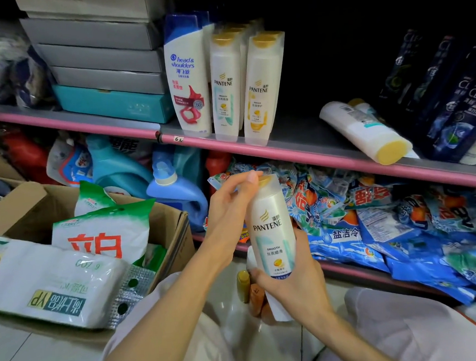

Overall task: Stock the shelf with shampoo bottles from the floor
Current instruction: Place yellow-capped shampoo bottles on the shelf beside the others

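Observation:
A white Pantene shampoo bottle (272, 226) with a teal label and gold cap is held upright in front of the lower shelf. My right hand (294, 283) grips its base. My left hand (230, 209) curls around its upper part, fingertips at the cap. On the pink-edged shelf (257, 150) above stand a Head & Shoulders bottle (187, 76) and two rows of Pantene bottles (241, 81). Another Pantene bottle (366, 132) lies on its side at the shelf's edge. Several more bottles (253, 295) lie on the floor behind my right hand, partly hidden.
Dark Clear shampoo bottles (456, 100) stand at the shelf's right. Grey and teal boxes (102, 68) are stacked at its left. Blue detergent bags (389, 220) fill the lower shelf beside blue jugs (175, 187). A cardboard box (175, 232) of packs sits on the floor at left.

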